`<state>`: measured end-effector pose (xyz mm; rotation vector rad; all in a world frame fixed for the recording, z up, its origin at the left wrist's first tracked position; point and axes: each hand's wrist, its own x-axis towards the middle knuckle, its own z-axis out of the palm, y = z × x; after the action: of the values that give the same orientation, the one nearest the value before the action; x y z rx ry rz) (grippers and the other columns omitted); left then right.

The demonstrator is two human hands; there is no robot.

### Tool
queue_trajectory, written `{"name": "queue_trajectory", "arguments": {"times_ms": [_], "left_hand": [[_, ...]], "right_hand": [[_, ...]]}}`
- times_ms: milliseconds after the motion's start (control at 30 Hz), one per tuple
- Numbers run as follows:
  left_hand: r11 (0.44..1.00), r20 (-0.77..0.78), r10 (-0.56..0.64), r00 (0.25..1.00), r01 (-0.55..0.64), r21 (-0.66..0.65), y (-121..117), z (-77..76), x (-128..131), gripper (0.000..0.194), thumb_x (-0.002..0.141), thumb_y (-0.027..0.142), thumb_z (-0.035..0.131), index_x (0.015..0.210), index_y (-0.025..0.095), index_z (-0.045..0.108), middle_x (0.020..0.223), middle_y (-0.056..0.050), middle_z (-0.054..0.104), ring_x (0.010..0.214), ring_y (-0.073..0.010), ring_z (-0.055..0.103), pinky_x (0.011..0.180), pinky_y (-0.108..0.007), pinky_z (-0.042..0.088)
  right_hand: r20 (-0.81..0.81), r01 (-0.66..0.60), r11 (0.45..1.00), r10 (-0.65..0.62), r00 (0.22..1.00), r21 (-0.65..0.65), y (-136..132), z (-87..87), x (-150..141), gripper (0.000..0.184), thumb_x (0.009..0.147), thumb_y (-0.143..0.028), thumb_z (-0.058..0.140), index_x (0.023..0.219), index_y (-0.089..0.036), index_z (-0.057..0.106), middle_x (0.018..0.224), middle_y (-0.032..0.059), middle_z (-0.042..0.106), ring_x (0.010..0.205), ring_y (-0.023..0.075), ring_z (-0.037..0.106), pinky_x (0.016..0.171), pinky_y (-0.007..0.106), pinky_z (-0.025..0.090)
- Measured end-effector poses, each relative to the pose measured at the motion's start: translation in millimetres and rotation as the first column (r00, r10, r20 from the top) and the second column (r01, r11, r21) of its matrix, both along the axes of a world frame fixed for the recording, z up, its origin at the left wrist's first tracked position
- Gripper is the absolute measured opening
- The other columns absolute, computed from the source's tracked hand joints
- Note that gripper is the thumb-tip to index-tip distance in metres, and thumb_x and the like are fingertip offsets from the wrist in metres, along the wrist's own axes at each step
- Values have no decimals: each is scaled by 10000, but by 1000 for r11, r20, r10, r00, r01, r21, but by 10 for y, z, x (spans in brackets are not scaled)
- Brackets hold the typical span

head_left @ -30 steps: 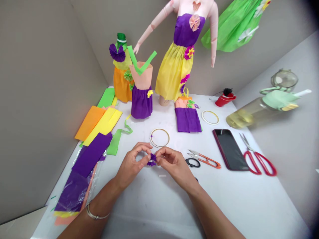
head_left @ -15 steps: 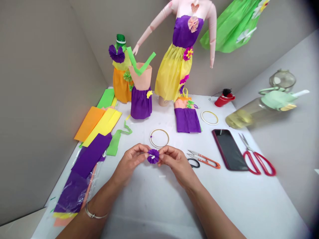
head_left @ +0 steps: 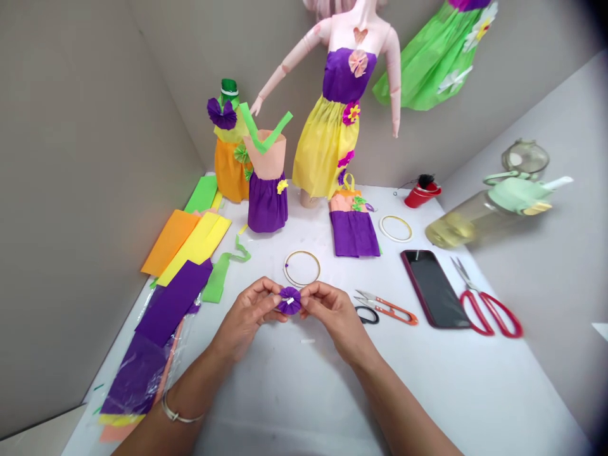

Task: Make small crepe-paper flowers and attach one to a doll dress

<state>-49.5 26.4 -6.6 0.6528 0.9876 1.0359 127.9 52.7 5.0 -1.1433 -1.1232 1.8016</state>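
Purple crepe-paper rosette sits between both hands over the middle of the desk, its pleats fanning out from a small white strip at the centre. It is round with no clear long axis, and its face tilts up toward the camera. The left hand and the right hand both grasp it, pinching opposite edges between thumbs and fingers, so neither grip is released.

Just beyond the rosette lies a gold embroidery hoop. To the right of the right hand are small black-handled scissors, orange-handled thread snips, a smartphone and red-handled scissors. Left of the hands lie a green crepe strip and a purple crepe sheet, beside orange and yellow sheets. A metal bangle circles the left wrist. Farther back stands a mannequin in a yellow-and-purple paper dress.
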Motion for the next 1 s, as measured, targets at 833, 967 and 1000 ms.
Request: {"name": "queue_trajectory", "arguments": {"times_ms": [833, 967, 1000], "left_hand": [[939, -711, 49, 702, 211, 272, 81, -65, -260, 77, 825, 255, 548, 821, 207, 609, 868, -19, 602, 714, -160, 564, 640, -241, 440], [928, -717, 151, 680, 152, 340, 94, -41, -286, 102, 829, 266, 561, 751, 205, 581, 853, -22, 613, 734, -173, 590, 692, -268, 471], [926, -707, 176, 684, 128, 354, 98, -40, -279, 92, 826, 268, 568, 762, 206, 590, 857, -23, 619, 751, -179, 602, 708, -273, 481]], "right_hand": [[761, -496, 597, -352, 544, 631, 164, -307, 40, 270, 838, -40, 522, 1022, -207, 629, 1069, 109, 630, 998, 289, 545, 835, 418, 479], [797, -571, 558, -379, 470, 602, 188, -311, -41, 203, 866, -43, 511, 859, -215, 620, 946, 84, 664, 890, 276, 571, 783, 426, 467], [789, -568, 549, -388, 476, 613, 189, -292, -36, 202, 874, -47, 503, 839, -213, 612, 908, 77, 667, 860, 266, 579, 774, 419, 468]]}}
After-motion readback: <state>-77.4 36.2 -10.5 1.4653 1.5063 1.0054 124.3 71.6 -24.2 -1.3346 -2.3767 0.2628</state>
